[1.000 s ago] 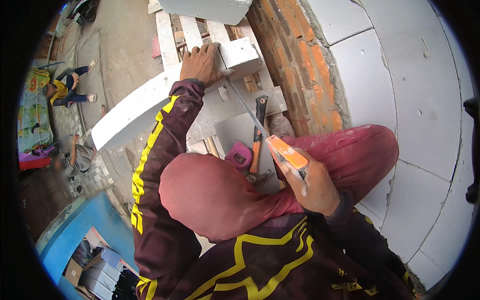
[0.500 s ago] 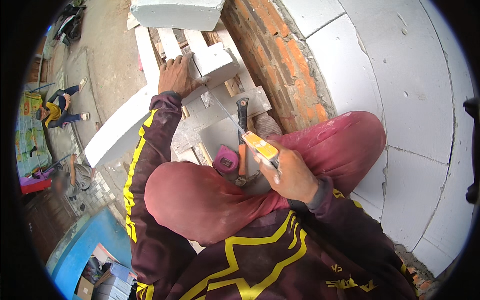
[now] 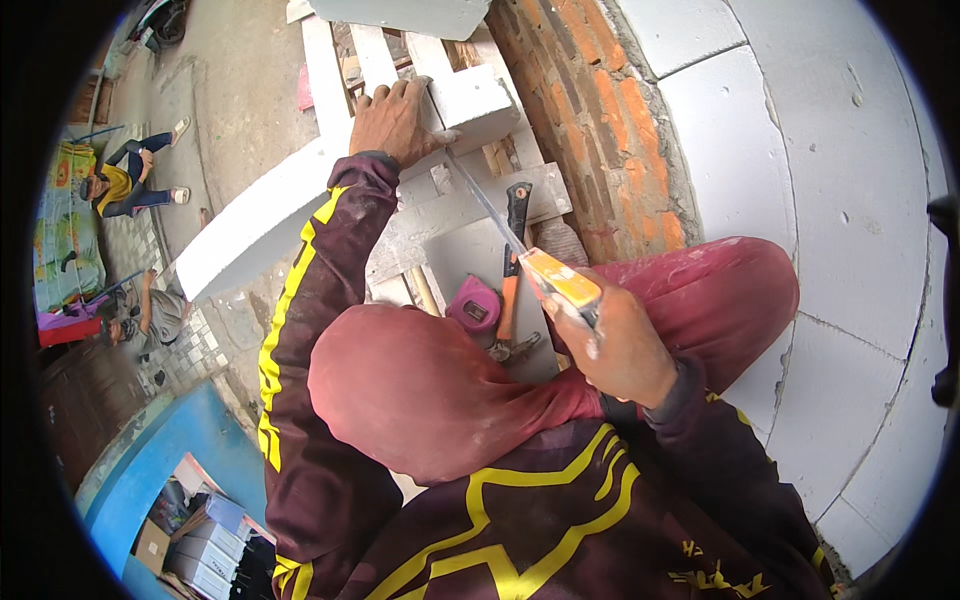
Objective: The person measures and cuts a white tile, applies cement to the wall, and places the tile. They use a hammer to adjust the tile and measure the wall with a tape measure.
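My left hand [image 3: 395, 125] presses down on a long white lightweight concrete block [image 3: 255, 215], fingers curled over its far edge. A dark cut line runs across the block beside those fingers, with the squared end piece [image 3: 482, 108] to its right. My right hand [image 3: 622, 345] grips a handsaw [image 3: 568, 280] by its yellow-orange handle. The thin saw blade slants up to the left, its tip at the block's near side by my left thumb. Between my knees lie a hammer [image 3: 517, 215] with a black and orange handle and a pink tape measure [image 3: 474, 304].
Pale wooden slats [image 3: 325, 60] lie under the block. Another white block [image 3: 410, 15] rests at the far end. A brick strip [image 3: 600, 120] and a white block wall [image 3: 730, 130] rise on the right. Two people are at the left, one in a yellow top [image 3: 118, 185].
The whole view has shifted, so things appear farther right and slightly higher. My right hand and the saw have moved little against the block; my left hand stays on it.
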The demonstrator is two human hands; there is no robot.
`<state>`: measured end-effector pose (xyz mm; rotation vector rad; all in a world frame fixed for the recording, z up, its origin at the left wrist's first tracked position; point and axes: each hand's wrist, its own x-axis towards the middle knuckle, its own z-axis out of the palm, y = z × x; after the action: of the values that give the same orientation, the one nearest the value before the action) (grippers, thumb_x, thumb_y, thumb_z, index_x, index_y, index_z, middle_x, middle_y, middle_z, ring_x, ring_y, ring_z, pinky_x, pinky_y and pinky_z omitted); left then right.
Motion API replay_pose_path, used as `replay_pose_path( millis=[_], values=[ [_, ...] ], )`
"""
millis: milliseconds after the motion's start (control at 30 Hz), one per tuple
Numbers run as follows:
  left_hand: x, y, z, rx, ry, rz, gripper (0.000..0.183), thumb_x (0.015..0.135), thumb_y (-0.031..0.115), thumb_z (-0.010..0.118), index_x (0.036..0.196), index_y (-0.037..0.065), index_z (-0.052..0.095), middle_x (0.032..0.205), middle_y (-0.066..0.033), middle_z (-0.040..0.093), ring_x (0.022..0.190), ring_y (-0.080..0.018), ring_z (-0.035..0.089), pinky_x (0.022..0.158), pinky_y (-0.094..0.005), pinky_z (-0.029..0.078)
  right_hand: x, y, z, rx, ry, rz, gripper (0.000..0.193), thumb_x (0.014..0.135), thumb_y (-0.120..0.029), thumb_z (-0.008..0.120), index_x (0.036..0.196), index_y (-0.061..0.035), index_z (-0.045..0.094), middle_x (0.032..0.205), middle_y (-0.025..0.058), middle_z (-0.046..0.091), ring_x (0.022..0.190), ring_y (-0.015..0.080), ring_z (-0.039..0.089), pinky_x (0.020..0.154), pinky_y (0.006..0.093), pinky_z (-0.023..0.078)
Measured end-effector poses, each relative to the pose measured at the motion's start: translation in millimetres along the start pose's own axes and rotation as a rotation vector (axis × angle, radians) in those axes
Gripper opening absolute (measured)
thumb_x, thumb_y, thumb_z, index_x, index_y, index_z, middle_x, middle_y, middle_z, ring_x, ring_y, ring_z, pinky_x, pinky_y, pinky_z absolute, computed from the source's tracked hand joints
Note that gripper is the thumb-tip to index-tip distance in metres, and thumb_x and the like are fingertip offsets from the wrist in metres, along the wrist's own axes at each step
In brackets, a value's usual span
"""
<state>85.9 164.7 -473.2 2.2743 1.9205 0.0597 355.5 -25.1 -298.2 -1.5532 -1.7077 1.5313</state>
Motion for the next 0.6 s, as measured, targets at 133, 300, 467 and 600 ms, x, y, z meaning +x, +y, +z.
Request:
replay_pose_path(
  millis=[133, 300, 467, 600],
  values=[
    [0, -2, 5, 0.017, 0.099, 0.040, 0.108, 0.073, 0.084, 0.068, 0.149, 0.010, 0.047, 0.132, -0.0149, 0.062, 0.125, -0.0337, 0.057, 0.109, -0.0487, 0.042, 78, 1, 5, -0.220, -0.102, 0.231, 0.032, 0.096, -0.023, 0.063, 0.105, 0.0077, 0.065, 0.074, 0.0210, 0.068, 0.061, 0.0297, 0.072, 0.059, 0.0406, 0.058],
    [-8, 7, -12, -0.045, 0.038, -0.007, 0.106, 0.071, 0.080, 0.072, 0.146, 0.009, 0.050, 0.136, -0.0168, 0.061, 0.127, -0.0353, 0.057, 0.107, -0.0510, 0.042, 179, 16, 52, -0.168, -0.014, 0.360, 0.043, 0.100, -0.028, 0.059, 0.073, 0.0062, 0.061, 0.052, 0.0144, 0.058, 0.039, 0.0239, 0.060, 0.037, 0.0394, 0.047],
    [-8, 3, -10, -0.044, 0.078, 0.025, 0.090, 0.075, 0.070, 0.077, 0.138, 0.009, 0.055, 0.126, -0.0129, 0.065, 0.122, -0.0296, 0.060, 0.099, -0.0471, 0.045, 30, 0, 4, -0.252, -0.019, 0.054, 0.032, 0.099, -0.017, 0.060, 0.114, 0.0100, 0.066, 0.081, 0.0192, 0.071, 0.072, 0.0267, 0.072, 0.066, 0.0395, 0.055],
    [-7, 2, -2, -0.015, 0.028, 0.005, 0.098, 0.074, 0.077, 0.072, 0.144, 0.011, 0.052, 0.136, -0.0125, 0.061, 0.124, -0.0304, 0.058, 0.104, -0.0476, 0.045, 46, -8, 4, -0.198, -0.034, -0.220, 0.035, 0.102, -0.017, 0.055, 0.121, 0.0100, 0.065, 0.065, 0.0099, 0.068, 0.049, 0.0175, 0.065, 0.047, 0.0351, 0.050]
  ],
)
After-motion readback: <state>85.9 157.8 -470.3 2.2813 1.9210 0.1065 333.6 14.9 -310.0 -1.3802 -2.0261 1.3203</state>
